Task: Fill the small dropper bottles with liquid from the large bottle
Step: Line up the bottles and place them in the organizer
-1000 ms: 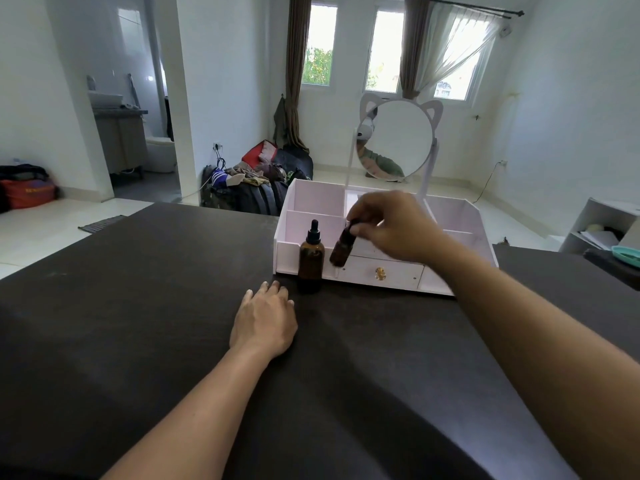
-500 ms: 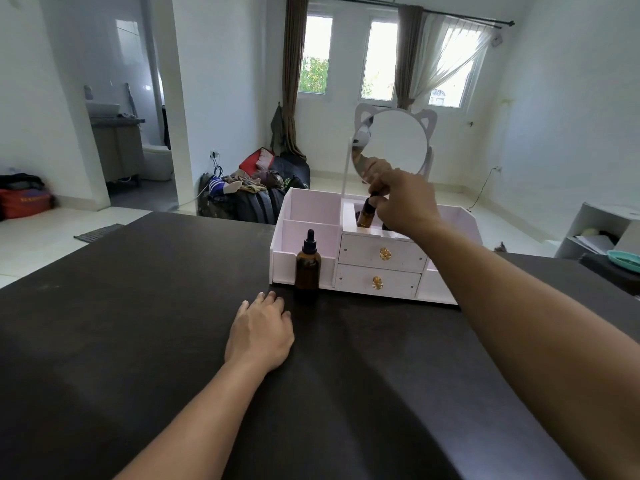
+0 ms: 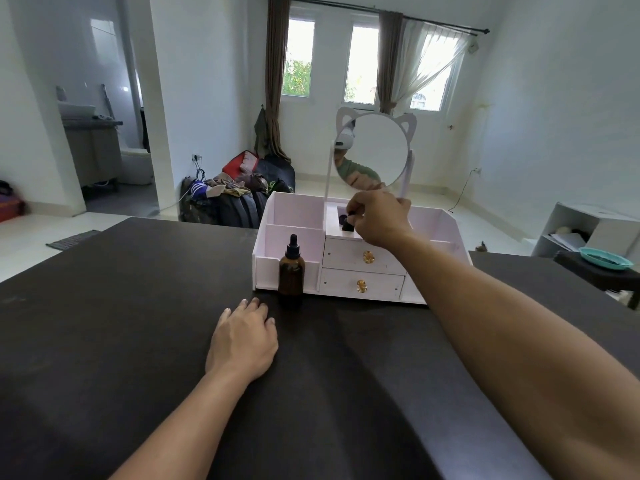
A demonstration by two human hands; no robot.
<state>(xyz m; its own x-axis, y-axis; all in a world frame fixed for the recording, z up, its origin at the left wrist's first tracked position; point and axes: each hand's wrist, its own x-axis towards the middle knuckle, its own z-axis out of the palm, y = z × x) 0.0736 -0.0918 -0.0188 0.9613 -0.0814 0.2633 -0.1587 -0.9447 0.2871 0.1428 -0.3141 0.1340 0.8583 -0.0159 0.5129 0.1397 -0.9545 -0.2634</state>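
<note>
right hand (image 3: 375, 218) pinches small dark bottle (image 3: 347, 224) in white boxy organizer (image 3: 294, 211).

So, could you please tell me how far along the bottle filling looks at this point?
Nothing shows as filled yet. One amber dropper bottle stands capped on the dark table in front of the white organizer. In hand: the right hand has a grip on a small dark bottle in the organizer's top middle compartment. The left hand rests flat on the table. All pouring and filling appears left.

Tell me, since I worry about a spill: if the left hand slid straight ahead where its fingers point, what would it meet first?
Probably the amber dropper bottle, standing just beyond the left hand.
</note>
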